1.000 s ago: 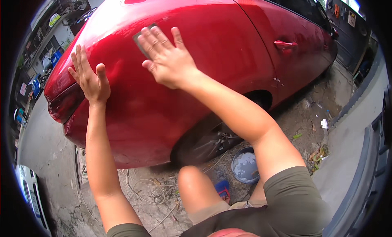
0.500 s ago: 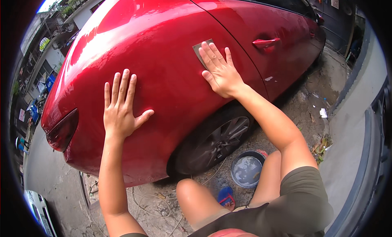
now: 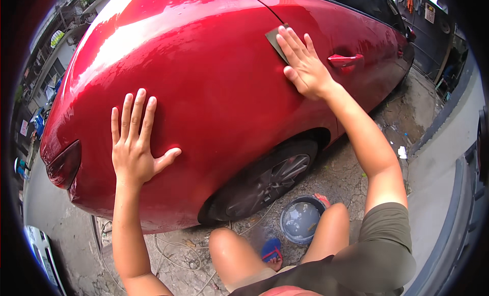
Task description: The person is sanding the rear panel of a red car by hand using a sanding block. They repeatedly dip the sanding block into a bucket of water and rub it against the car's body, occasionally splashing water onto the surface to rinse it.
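**Right hand flat over a thin grey-green rectangular sheet on a glossy red car**

The sheet lies against the car's curved rear side, high up, with its upper corner at the thin dark door seam. Its left part shows beyond the fingers; the rest is hidden beneath them. The right hand is laid out flat rather than curled: three fingers lie close together over the sheet, the little finger stands apart from them, and the thumb points out toward the left. It pinches nothing that shows, and how hard it presses I cannot tell.

The left hand rests palm down on the same red side, lower and well apart from the right. Its fingers are straight and slightly spread, its thumb stretched out sideways, and nothing shows in its grasp.

To the left of that hand is the dark red tail light; to the right of the sheet is the red door handle. Below, between the two forearms, sits the dark rear wheel with grey metal spokes. Near it, a round dark bucket of cloudy liquid stands on the cracked grey ground, beside the person's bare right knee. A blue sandal with a red strap is on the person's foot, to the left of the bucket.
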The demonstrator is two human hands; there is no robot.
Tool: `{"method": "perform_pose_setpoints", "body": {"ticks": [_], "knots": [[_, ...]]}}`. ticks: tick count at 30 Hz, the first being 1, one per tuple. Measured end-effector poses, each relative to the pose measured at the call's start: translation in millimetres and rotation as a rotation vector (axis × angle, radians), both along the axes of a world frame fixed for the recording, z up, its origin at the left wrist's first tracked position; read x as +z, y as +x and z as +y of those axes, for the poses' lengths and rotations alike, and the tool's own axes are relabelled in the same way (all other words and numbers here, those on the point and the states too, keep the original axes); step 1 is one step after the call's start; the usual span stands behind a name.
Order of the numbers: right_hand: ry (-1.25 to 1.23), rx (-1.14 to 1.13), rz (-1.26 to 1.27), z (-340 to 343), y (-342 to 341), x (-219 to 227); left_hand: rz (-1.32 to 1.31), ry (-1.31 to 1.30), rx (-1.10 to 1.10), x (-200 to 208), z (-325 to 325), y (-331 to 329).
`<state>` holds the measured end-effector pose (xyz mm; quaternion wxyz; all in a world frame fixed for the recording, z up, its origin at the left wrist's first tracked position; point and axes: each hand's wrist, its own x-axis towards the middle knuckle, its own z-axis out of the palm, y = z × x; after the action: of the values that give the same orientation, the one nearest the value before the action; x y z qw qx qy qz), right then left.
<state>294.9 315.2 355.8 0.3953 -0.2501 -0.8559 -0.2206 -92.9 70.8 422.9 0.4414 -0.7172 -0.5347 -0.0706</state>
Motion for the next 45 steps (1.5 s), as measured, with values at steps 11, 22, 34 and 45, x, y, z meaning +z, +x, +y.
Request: {"method": "perform_pose_setpoints", "body": {"ticks": [11, 22, 34, 45], "knots": [[-0.027, -0.159, 0.179, -36, -113, 44, -0.103, 0.016, -0.076, -8, 11, -2], [-0.136, -0.059, 0.230, -86, -138, 5, -0.187, 0.239, -0.160, -13, 8, -11], [-0.923, 0.543, 0.922, -183, -47, -143, -0.174, 0.201, -0.072, -2, 136, 160], [-1.854, 0.115, 2.075, -262, -4, -427, -0.065, 0.097, -0.153, -19, 122, 157]]}}
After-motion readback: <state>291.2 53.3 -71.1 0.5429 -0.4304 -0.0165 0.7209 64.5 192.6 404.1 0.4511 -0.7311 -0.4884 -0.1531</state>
